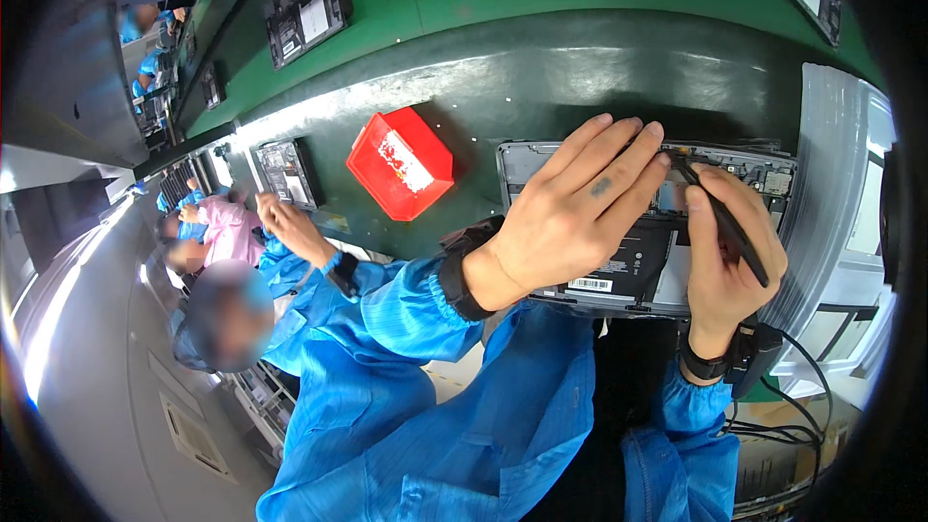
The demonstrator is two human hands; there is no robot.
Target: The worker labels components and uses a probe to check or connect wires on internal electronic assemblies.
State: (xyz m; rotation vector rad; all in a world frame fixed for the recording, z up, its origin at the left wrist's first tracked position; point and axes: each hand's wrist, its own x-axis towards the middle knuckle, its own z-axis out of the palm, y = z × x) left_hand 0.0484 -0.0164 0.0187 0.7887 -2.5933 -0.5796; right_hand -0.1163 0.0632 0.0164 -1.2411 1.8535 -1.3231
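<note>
The opened laptop base (pixel 669 282) lies on the table (pixel 590 77), in front of the person, its inner side up. It is a flat rectangle with a grey frame, a smooth black battery (pixel 619 256) and small parts near the far edge. Its long axis goes from left to right. The left hand (pixel 570 208) is over it, back upward; the fingers are straight and spread a little, gripping nothing that I can see, with the tips near the far edge. The fingers of the right hand (pixel 735 256) are closed on a slim, matt black tool (pixel 737 232). This tool is tilted, and its front end points away and to the left, toward the small parts.

The table is dark green and glossy. To the left, well apart from the laptop base, sits a red plastic bin (pixel 391 188), with a strip of table between. Ribbed, clear plastic trays (pixel 817 174) stand just beside the right edge, so the room there is narrow.
</note>
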